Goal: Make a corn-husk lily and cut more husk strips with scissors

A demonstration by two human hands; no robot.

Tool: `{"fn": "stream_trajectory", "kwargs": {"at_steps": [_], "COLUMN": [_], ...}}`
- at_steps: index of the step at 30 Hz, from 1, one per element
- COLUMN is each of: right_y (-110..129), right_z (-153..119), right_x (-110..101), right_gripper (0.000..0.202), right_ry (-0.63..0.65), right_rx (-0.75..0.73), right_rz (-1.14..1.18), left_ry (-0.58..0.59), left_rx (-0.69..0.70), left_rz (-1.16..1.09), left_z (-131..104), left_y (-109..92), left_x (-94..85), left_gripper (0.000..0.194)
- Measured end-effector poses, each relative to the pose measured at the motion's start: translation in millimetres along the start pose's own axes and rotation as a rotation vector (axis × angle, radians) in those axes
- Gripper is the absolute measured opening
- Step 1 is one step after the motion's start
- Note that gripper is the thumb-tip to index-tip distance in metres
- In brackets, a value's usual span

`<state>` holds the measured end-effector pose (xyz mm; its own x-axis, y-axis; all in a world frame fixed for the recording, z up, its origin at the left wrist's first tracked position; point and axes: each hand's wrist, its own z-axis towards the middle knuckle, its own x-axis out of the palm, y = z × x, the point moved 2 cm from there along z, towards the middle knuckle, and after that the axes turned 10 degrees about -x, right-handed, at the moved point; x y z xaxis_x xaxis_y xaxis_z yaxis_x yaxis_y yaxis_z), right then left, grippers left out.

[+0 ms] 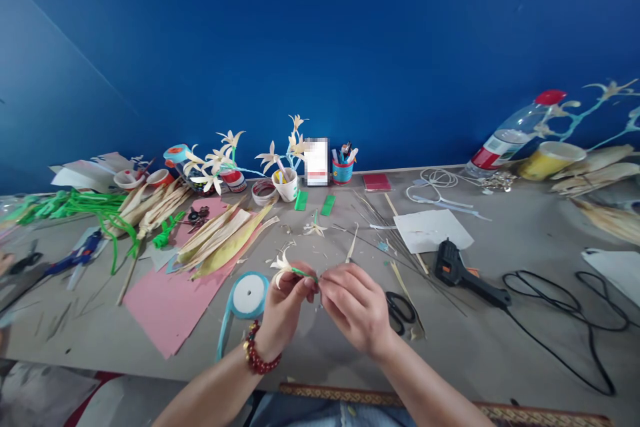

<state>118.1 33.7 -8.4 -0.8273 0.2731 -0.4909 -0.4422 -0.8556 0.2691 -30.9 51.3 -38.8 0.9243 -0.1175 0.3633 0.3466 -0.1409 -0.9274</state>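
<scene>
Just above the table, my left hand (280, 317) is closed on a husk flower (281, 269) with pale pointed petals. Its green-wrapped stem (303, 273) runs to the right, toward the fingers of my right hand (356, 307). Those fingers are pinched at the stem's far end, and the exact contact is partly hidden. Left of my left hand lies a roll of light-blue tape (259, 303) with its loose end trailing down. Black scissors (406, 307) lie beside my right wrist. Beyond my hands, another pale flower (315, 227) rests on the table among scraps.
A black glue gun (465, 280) with a looping cord lies at right. Dried husks (220, 240) and pink paper (167, 300) cover the left. Along the wall stand a cup with flowers (286, 187), a pen holder (343, 172) and a bottle (505, 140). Part of another person's hand shows far left.
</scene>
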Motion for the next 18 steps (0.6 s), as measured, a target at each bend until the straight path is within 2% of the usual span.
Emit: {"fn": "stream_trajectory", "kwargs": {"at_steps": [6,12,15,18], "right_y": [-2,-4,-5,-8], "right_z": [-4,0,1,-1], "right_x": [0,2,3,7], "right_gripper": [0.022,0.028,0.024,0.016], "right_ry": [-0.018,-0.06,-0.116,-0.143], "right_rx": [-0.032,-0.019,0.079,0.273], "right_rz": [-0.07,0.035,0.169,0.362], "left_ry": [-0.015,-0.021,-0.011,-0.018], "left_rx": [0.01,0.068,0.087,0.115], "left_rz": [-0.003,0.073,0.128,0.237], "left_z": [-4,-7,-9,-11], "left_y": [-1,-2,-5,-12], "left_x": [-1.4,-4.3,-4.5,-3.6], "left_gripper": [0.01,0.008,0.009,0.012]}}
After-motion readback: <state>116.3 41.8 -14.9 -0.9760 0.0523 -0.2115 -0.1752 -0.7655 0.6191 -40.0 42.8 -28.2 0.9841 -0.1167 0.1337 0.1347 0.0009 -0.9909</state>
